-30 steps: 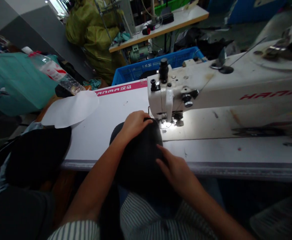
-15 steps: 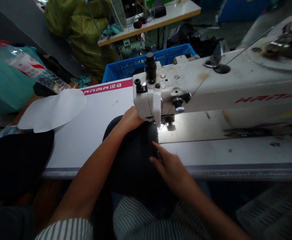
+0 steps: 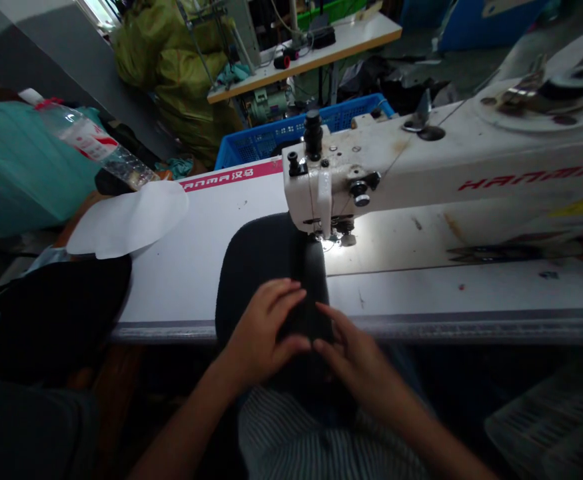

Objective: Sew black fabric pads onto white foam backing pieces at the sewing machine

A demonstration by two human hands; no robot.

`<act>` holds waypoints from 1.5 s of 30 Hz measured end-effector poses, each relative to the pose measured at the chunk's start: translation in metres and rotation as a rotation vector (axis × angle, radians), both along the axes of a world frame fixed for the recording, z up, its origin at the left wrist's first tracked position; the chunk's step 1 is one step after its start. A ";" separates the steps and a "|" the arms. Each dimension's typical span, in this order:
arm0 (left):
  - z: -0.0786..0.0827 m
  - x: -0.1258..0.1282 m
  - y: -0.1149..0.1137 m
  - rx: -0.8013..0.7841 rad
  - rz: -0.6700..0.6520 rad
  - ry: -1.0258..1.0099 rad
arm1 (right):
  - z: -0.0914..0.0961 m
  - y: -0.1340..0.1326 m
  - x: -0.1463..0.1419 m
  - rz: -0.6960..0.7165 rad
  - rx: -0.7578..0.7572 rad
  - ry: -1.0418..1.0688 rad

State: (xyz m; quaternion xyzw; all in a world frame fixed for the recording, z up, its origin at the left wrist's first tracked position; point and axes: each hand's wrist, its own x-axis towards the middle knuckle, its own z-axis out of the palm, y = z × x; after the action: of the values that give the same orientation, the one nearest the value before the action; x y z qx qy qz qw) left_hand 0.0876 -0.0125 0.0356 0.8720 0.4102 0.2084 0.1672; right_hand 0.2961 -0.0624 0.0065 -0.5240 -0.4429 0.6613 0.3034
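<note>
A dark piece of fabric (image 3: 266,257) lies on the white sewing table (image 3: 211,227), its far edge under the needle of the white sewing machine (image 3: 421,173). My left hand (image 3: 264,330) rests on the near part of the fabric at the table's front edge, fingers stretched towards the right. My right hand (image 3: 354,353) lies beside it on the same fabric, fingers flat and pointing left. The fingertips of both hands almost meet.
A white cut-out piece (image 3: 128,220) lies at the table's left, above a pile of dark cloth (image 3: 56,313). A plastic bottle (image 3: 91,143) lies on teal fabric. Behind are a blue crate (image 3: 266,137), yellow-green sacks (image 3: 171,60) and another table (image 3: 316,50).
My left hand has drawn back from beside the needle to the near edge of the fabric. My right hand has shifted slightly towards me. More fabric now shows in front of the machine.
</note>
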 end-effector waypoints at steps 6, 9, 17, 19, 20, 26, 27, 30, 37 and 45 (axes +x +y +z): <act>-0.039 -0.006 -0.105 0.327 0.133 0.127 | -0.008 -0.047 -0.005 -0.101 -0.137 0.206; -0.041 -0.008 -0.107 0.444 0.166 0.062 | -0.013 -0.051 0.001 -0.187 -0.045 0.131; -0.024 -0.010 -0.095 0.464 0.028 0.126 | -0.020 -0.056 0.025 -0.324 0.074 -0.013; -0.025 -0.009 -0.094 0.452 0.012 0.144 | -0.020 -0.057 0.026 -0.321 0.068 -0.014; -0.025 -0.009 -0.094 0.446 0.008 0.151 | -0.020 -0.058 0.026 -0.310 0.062 -0.020; -0.038 -0.012 -0.096 0.402 -0.040 0.183 | -0.028 -0.049 0.015 -0.145 -0.066 0.031; -0.042 -0.011 -0.097 0.387 -0.037 0.198 | -0.030 -0.046 0.012 -0.118 -0.085 0.051; -0.056 -0.006 -0.099 0.377 0.049 0.226 | -0.035 -0.039 0.004 -0.093 -0.102 0.078; -0.058 0.003 -0.094 0.432 0.029 0.068 | -0.044 -0.040 0.005 -0.146 -0.102 0.094; -0.050 -0.006 -0.093 0.170 0.126 -0.162 | -0.048 -0.048 0.000 -0.146 -0.074 0.169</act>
State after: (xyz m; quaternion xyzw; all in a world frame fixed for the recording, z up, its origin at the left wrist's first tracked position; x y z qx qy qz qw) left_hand 0.0817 -0.1052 -0.0149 0.8359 0.4302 0.3222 0.1116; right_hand 0.2957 -0.1106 -0.0416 -0.5080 -0.3519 0.6951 0.3673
